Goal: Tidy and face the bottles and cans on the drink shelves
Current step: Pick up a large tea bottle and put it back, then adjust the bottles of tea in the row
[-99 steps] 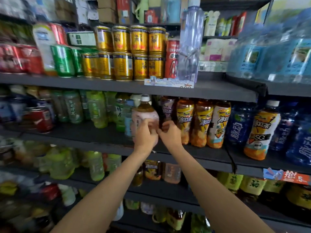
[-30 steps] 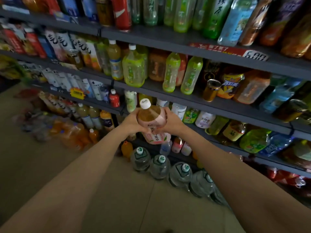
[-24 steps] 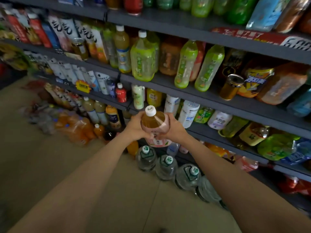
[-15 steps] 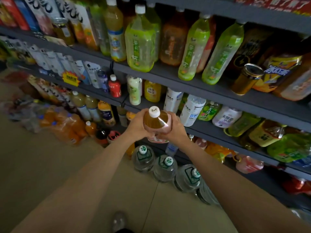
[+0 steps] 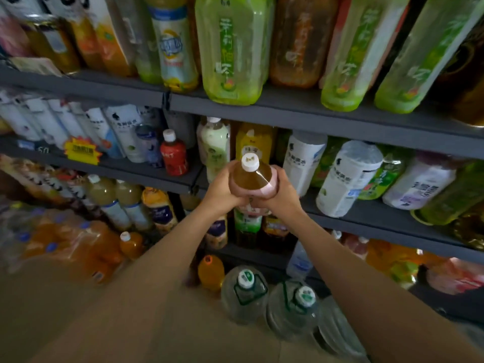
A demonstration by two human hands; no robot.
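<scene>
Left hand (image 5: pixel 222 188) & right hand (image 5: pixel 279 195) both grasp the clear plastic tea bottle w/ white cap and pink label (image 5: pixel 251 179), held upright in front of the dark grey middle shelf (image 5: pixel 366 213), not yet on it. Main risk, I'd say: the gap ahead looks tight (pale green bottle (image 5: pixel 214 148) on one side, white-labelled bottle (image 5: pixel 301 163) on the other), so pushing in could knock a neighbour over. White clear bottle (image 5: pixel 348 179) further right already leans, so it could tip off too.
</scene>
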